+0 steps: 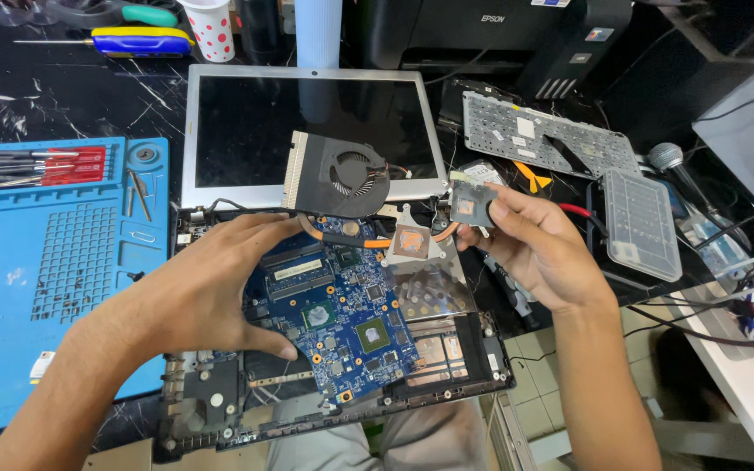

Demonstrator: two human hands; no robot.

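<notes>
Your left hand [211,292] presses flat with spread fingers on one blue motherboard [342,318], seated in the open laptop base [220,410]. At two o'clock, your right hand [538,249] pinches the end plate of one copper heatsink-and-fan assembly [342,179]. Keep it level; steady the board. Beyond: one laptop screen [307,122], one loose keyboard [543,135], one blue mat [63,262].

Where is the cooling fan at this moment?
In the head view, the cooling fan is centre, lifted over the blue motherboard, before the laptop screen.
</notes>
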